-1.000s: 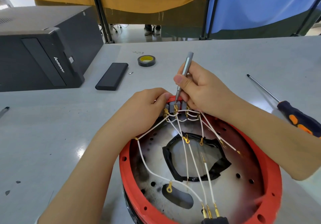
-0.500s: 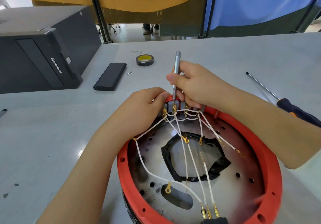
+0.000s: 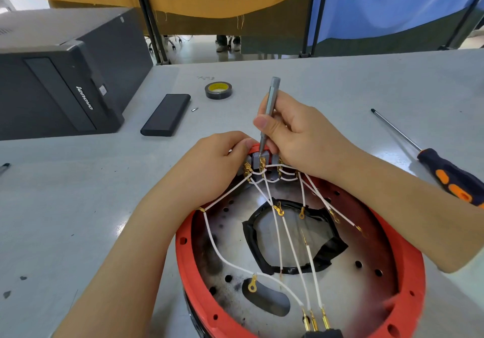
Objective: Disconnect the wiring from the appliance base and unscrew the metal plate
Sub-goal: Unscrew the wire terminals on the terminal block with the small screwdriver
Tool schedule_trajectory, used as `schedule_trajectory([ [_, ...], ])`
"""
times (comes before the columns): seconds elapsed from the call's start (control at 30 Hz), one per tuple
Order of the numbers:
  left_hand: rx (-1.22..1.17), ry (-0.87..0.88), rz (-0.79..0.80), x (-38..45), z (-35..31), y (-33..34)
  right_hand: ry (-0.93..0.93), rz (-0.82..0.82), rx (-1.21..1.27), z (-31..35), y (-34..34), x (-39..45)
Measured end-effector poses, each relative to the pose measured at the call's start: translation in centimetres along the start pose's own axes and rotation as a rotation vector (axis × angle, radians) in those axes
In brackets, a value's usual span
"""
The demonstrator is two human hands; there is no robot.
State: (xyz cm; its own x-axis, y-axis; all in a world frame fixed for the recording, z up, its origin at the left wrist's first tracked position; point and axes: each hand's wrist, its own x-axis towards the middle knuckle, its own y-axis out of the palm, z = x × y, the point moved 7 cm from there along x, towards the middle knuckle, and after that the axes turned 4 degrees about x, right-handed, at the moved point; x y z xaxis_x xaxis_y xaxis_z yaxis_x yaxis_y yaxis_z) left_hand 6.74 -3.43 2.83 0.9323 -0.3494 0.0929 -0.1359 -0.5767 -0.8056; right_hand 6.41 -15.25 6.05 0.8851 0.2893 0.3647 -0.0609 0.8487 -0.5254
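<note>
A round appliance base with a red rim (image 3: 408, 267) lies upside down in front of me. Inside it is a scorched metal plate (image 3: 361, 285) with a black-taped central hole. White wires (image 3: 293, 253) with gold terminals run across the plate to a grey terminal block (image 3: 258, 160) on the far rim. My left hand (image 3: 217, 163) grips the block and rim from the left. My right hand (image 3: 296, 138) pinches a slim grey precision screwdriver (image 3: 269, 107), held nearly upright, its tip down on a gold terminal of the block.
A black and orange screwdriver (image 3: 450, 172) lies at the right on the grey table (image 3: 65, 193). Behind the base are a roll of black tape (image 3: 218, 90), a black flat case (image 3: 166, 115), a small loose bit (image 3: 194, 109) and a black computer tower (image 3: 60, 75) at left.
The slim screwdriver has swung from leaning right to nearly upright in my right hand. My left hand stays on the terminal block. The view has shifted slightly.
</note>
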Motion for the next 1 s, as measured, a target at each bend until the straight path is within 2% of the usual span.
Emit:
schedule_trajectory([
  [0.37, -0.002, -0.019, 0.007, 0.0, -0.1, 0.0, 0.226, 0.025, -0.055, -1.6, 0.2, 1.5],
  [0.5, 0.002, -0.019, 0.009, 0.0, -0.2, 0.0, 0.231, 0.01, -0.031, -1.7, 0.1, 1.4],
  [0.67, 0.011, -0.011, -0.002, 0.0, -0.1, -0.1, 0.13, -0.064, 0.089, -1.2, -0.4, 0.4],
  [0.8, 0.007, -0.01, -0.006, 0.0, -0.1, -0.1, 0.071, -0.048, -0.011, -0.7, -0.2, 0.2],
  [1.0, 0.01, -0.015, 0.001, 0.0, -0.2, -0.1, 0.192, 0.0, -0.037, -1.2, -0.1, 1.1],
])
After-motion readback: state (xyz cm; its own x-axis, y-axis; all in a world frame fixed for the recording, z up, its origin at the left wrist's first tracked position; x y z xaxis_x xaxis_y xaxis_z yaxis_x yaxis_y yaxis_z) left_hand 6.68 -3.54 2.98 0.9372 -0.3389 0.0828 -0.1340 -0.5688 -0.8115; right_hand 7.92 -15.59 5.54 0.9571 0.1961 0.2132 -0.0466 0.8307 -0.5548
